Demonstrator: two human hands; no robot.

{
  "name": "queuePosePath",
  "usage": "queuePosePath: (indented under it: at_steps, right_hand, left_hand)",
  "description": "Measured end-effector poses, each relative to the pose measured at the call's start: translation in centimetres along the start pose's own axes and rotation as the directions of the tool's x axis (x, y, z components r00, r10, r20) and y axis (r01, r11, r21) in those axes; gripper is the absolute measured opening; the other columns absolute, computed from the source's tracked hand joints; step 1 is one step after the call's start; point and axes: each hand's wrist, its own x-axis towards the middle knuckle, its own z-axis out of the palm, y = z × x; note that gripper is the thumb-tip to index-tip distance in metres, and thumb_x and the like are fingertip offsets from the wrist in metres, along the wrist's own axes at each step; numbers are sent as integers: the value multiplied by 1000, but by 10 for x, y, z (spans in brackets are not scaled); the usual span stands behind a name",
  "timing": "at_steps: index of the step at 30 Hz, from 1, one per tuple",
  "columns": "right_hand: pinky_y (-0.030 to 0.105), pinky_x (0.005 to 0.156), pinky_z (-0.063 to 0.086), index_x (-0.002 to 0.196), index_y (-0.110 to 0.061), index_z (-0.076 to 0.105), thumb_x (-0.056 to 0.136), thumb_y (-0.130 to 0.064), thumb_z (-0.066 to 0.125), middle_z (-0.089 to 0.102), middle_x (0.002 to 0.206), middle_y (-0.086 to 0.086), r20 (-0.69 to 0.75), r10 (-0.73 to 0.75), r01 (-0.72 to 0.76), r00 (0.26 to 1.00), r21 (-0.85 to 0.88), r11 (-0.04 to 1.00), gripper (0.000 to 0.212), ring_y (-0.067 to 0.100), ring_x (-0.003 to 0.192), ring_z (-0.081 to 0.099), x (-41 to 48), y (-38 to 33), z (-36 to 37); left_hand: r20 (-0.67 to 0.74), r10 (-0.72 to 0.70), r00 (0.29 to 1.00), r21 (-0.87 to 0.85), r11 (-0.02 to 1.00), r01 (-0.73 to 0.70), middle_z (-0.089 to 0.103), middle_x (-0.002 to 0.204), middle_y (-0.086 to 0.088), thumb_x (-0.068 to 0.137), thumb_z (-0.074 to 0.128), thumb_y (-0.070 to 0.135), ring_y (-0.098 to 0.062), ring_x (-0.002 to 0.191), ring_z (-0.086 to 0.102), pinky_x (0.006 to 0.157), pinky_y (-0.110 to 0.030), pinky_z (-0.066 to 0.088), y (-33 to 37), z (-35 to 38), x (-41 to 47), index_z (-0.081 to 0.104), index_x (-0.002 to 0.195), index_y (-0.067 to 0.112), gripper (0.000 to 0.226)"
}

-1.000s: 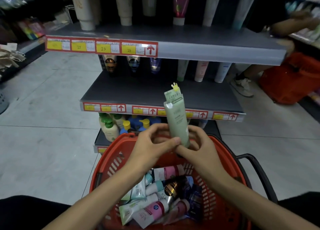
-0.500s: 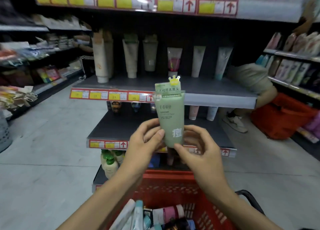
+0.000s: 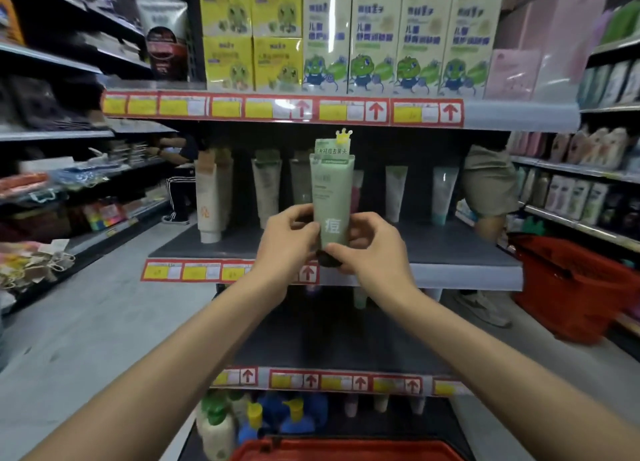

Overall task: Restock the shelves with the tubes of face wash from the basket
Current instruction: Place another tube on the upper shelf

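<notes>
Green tube (image 3: pixel 330 197) was upright at frame centre, dark cap at its 6 o'clock end, crown tag at 12; it was held in the air in front of the middle shelf (image 3: pixel 450 249), just above the front edge. Left hand (image 3: pixel 287 242) gripped the tube's lower part from 9 o'clock, fingers curled onto it; right hand (image 3: pixel 374 252) gripped it from 3 o'clock, thumb across the base just above the cap. A row of other tubes (image 3: pixel 266 186) stood cap-down at the shelf's back, spread from 9 to 3 o'clock of the held one. Basket (image 3: pixel 346 450) rim showed at 6 o'clock of frame, contents out of view. Boxes (image 3: pixel 374 37) with cartoon prints sat on the top shelf at 12 o'clock; price tags (image 3: pixel 194 270) with red arrows ran along the shelf edges. Pump bottles (image 3: pixel 218 433) stood low at 7 o'clock. A second red basket (image 3: pixel 571 287) sat on the floor at 4 o'clock, a person (image 3: pixel 488 183) just beside it at 3; face out of frame.
</notes>
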Motion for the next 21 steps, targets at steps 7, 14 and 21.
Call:
queuePosePath:
  at_steps: [7,14,21]
  right_hand:
    - [41,84,62,104,-29,64,67,-32,95,72,95,-10,-11,54,-55,999,-200,978,48,10,91,71,81,28,41]
    - [42,94,59,116,-15,68,77,-33,90,74,114,5,-4,118,-116,993,-221,968,48,24,109,70,146,57,83]
    - [26,83,47,126,-11,63,90,-12,70,68,126,12,-32,141,-143,990,-330,933,37,32,118,65,183,81,113]
  left_hand:
    - [-54,-138,989,115,983,143,78,104,-2,97,64,14,-21,92,74,72,-35,58,-23,3,84,71,120,29,28]
    - [-125,-140,982,169,973,160,72,111,-12,97,61,11,-30,102,69,94,-45,60,-54,7,159,67,121,14,25]
    - [-166,-196,967,137,966,219,70,120,-15,99,58,10,-32,106,68,88,-38,61,-77,7,208,62,135,7,36]
